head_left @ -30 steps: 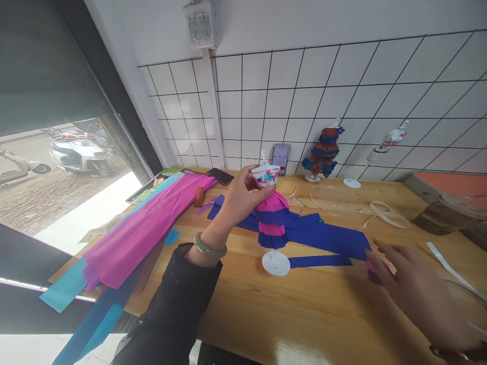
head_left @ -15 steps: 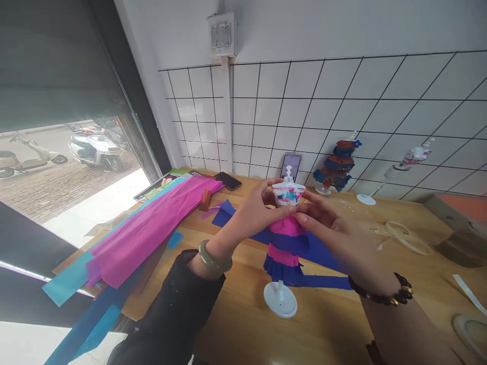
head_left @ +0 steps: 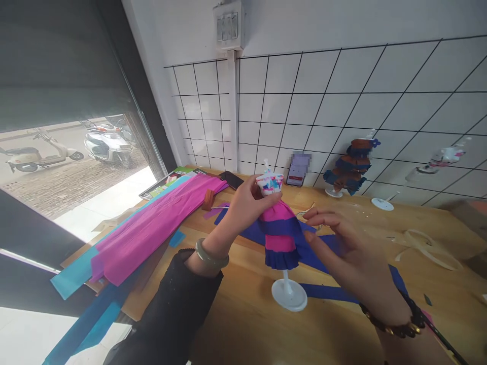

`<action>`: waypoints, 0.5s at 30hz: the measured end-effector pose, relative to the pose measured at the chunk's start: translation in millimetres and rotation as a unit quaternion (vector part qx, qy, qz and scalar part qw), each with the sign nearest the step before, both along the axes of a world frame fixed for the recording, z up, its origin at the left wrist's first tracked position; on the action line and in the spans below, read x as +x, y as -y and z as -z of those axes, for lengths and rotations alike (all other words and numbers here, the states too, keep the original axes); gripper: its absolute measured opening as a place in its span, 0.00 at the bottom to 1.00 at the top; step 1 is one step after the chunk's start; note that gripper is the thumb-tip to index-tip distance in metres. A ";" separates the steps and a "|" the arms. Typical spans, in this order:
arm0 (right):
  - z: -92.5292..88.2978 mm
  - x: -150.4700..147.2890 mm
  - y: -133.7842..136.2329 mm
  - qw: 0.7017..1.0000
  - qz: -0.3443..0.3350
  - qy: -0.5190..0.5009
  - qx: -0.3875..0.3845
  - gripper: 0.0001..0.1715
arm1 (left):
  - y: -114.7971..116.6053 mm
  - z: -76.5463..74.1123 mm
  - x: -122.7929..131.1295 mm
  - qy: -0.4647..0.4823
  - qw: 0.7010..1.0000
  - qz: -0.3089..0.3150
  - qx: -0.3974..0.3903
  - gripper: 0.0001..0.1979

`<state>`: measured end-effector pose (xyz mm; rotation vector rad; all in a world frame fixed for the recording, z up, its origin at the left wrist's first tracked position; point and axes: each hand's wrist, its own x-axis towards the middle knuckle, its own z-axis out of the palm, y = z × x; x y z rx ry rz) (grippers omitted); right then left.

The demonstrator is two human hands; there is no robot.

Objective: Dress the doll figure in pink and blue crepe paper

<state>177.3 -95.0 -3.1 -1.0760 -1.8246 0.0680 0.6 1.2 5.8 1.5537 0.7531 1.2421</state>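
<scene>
A small mannequin (head_left: 280, 233) on a white round stand (head_left: 289, 295) wears a skirt of pink and blue crepe-paper layers. Its painted bodice (head_left: 269, 183) is gripped by my left hand (head_left: 247, 205), which holds the figure tilted on the wooden table (head_left: 247, 314). My right hand (head_left: 342, 243) hovers just right of the skirt, fingers curled loosely and apart, with nothing visible in them. Blue crepe-paper strips (head_left: 327, 291) lie on the table under and behind the figure.
Long pink crepe sheets (head_left: 152, 223) and light blue ones (head_left: 68, 281) lie at the left. A phone (head_left: 231, 179) lies flat, another (head_left: 299, 169) leans on the tiled wall. A brown-and-blue dressed mannequin (head_left: 352, 165) and a bare one (head_left: 437, 159) stand behind. Tape strips (head_left: 429, 248) lie at right.
My right hand came in from the table's right, touched the bodice, then drew back beside the skirt. The left hand kept its grip on the bodice and tilted the figure slightly.
</scene>
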 end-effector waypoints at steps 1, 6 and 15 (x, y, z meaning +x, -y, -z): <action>-0.8 -0.9 1.8 0.999 -0.006 0.031 0.014 0.08 | -1.4 0.3 -0.8 0.007 1.000 -0.005 -0.007 0.19; 2.6 -8.3 3.3 0.986 -0.011 0.141 0.088 0.21 | 0.1 1.0 -0.2 0.002 1.000 -0.006 -0.024 0.18; 7.0 -14.1 6.9 0.940 0.043 0.241 0.237 0.17 | 10.9 -3.6 3.3 -0.016 0.999 0.018 -0.022 0.15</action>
